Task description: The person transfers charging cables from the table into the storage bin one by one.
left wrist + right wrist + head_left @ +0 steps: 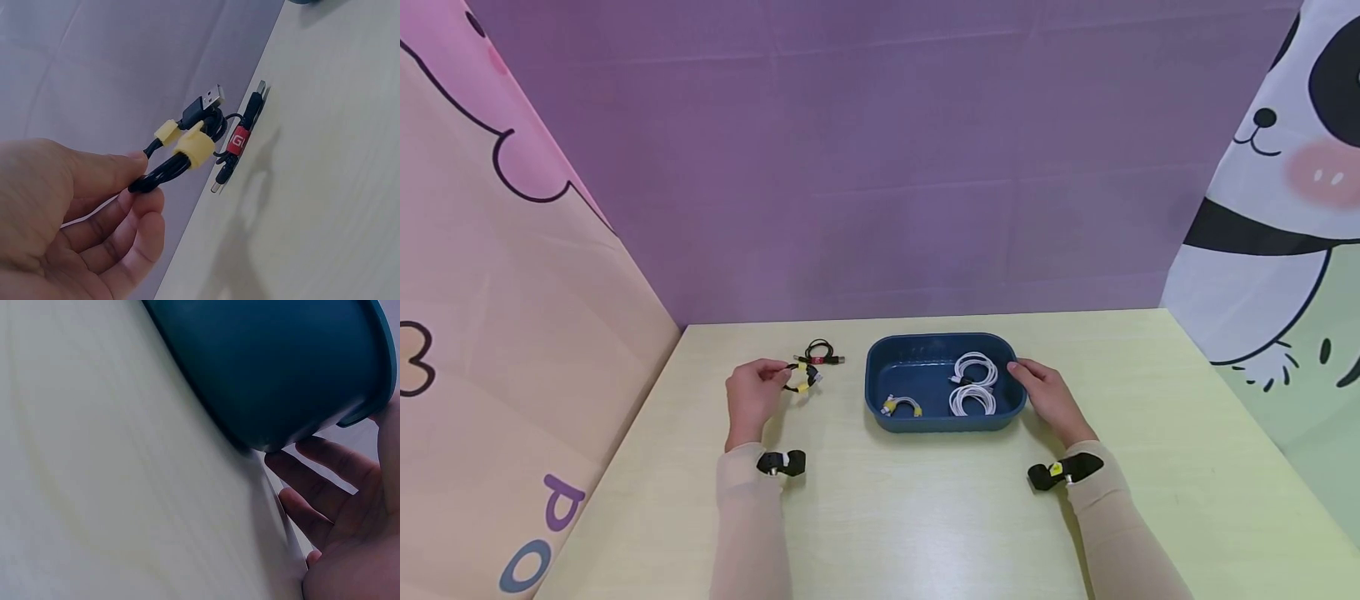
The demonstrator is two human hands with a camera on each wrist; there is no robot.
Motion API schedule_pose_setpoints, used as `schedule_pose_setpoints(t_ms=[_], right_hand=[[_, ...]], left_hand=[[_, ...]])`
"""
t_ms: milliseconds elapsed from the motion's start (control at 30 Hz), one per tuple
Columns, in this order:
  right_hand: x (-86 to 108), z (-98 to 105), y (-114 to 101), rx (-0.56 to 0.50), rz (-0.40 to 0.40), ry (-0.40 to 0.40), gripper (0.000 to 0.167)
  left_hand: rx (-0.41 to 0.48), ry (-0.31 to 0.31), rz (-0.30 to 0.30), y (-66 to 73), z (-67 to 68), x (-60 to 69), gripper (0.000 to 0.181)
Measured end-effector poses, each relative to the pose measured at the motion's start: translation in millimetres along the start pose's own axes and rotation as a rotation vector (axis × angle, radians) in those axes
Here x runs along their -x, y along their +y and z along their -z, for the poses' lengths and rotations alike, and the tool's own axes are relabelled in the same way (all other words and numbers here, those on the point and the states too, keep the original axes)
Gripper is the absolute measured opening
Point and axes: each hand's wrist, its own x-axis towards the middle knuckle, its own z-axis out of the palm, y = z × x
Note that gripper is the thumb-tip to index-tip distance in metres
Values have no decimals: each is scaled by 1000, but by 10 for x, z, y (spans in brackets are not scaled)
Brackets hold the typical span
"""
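Note:
Between thumb and fingertips, my left hand point(754, 398) pinches a coiled black USB cable point(178, 159) with yellow ties, lifted above the table. Its metal USB plug points away from the hand. Just beyond lies a second black USB cable point(822, 357), bound with a red tie. My right hand point(1051, 398) holds the right end of a blue plastic bin point(943, 424), its thumb at the rim and fingertips against the outer wall. Inside the bin are two coiled white cables point(973, 401) on the right and a short white cable with yellow ties point(902, 405) at front left.
The bin stands on a pale wooden table point(917, 517). A purple cloth backdrop point(880, 167) rises behind the table's far edge. Printed cartoon panels stand along the left and right sides.

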Motion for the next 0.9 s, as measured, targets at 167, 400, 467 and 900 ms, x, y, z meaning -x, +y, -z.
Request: schedule_pose_setpoints(t_ms=[167,400,467,900], right_hand=[[0,1,-3,0,-9,-1,71],[15,0,-17,1,-9,-7,71],[19,-1,-19,0,-11,-8,71],[18,2,-15,4,-10,-4,71]], left_hand=[[8,7,-22,13,-20,-6,15],[6,23,-42,40,-17,-1,14],[8,27,-45,46,-16,-3,14],[31,27,-60,74,-31,1,14]])
